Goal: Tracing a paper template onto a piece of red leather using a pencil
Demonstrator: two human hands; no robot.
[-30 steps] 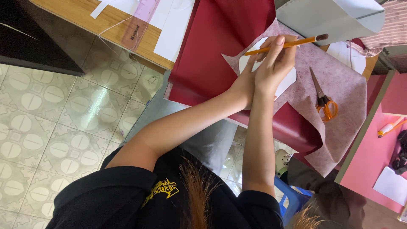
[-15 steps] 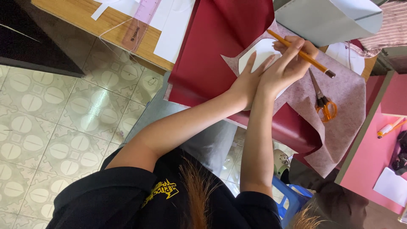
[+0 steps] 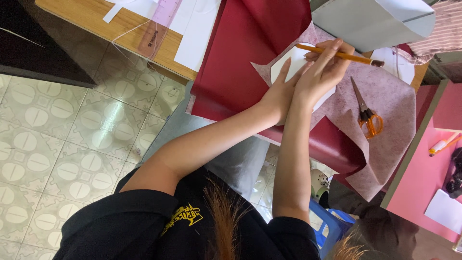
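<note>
Floor: pale patterned tiles (image 3: 62, 144) fill the left of the view, beneath your arms.
Counter: a wooden counter (image 3: 120, 24) runs along the top, carrying white sheets and a pink transparent ruler (image 3: 161, 24).
Red sheet: a large dark red leather-like sheet (image 3: 240, 58) hangs over the counter edge toward your lap.
Mauve sheet: a mottled mauve sheet (image 3: 385, 101) lies on the red one, its pale backing side up.
White template: a white card shape (image 3: 288, 65) sits on the mauve sheet, partly covered by your hands.
Left hand: your left hand (image 3: 279, 94) lies flat, fingers spread, pressing on the template.
Right hand: your right hand (image 3: 322, 72) is closed around an orange pencil (image 3: 339, 54), just beside the left hand and touching the template.
Pencil: it lies nearly level, dark end pointing right, the other end over the template.
Scissors: orange-handled scissors (image 3: 366, 113) rest closed on the mauve sheet, near your right hand but apart from it.
</note>
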